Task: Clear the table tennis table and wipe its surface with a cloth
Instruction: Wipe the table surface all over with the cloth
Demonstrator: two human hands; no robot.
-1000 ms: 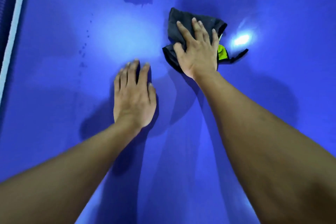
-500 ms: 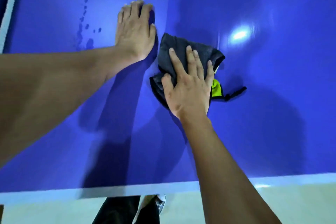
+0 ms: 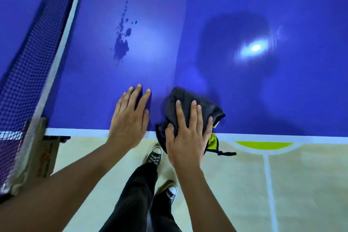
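Observation:
The blue table tennis table (image 3: 235, 100) fills the upper part of the head view, with its white near edge running across the middle. A dark grey cloth (image 3: 184, 100) with a yellow-green tag lies at that near edge, partly hanging over it. My right hand (image 3: 188, 130) presses flat on the cloth with straight, spread fingers. My left hand (image 3: 130, 118) rests flat on the bare table just left of the cloth, fingers straight. A patch of dark wet drops (image 3: 122, 43) sits on the table beyond my left hand.
The net (image 3: 24, 73) with its white band runs along the left side, down to a post at the table's edge. Below the table edge are my legs and sneakers (image 3: 154, 156) on a pale floor with white lines and a yellow-green mark (image 3: 263, 145).
My right hand has dragged the cloth toward me, from mid-table to the near edge. My left hand stays flat beside it, and the view has tilted down to show the floor.

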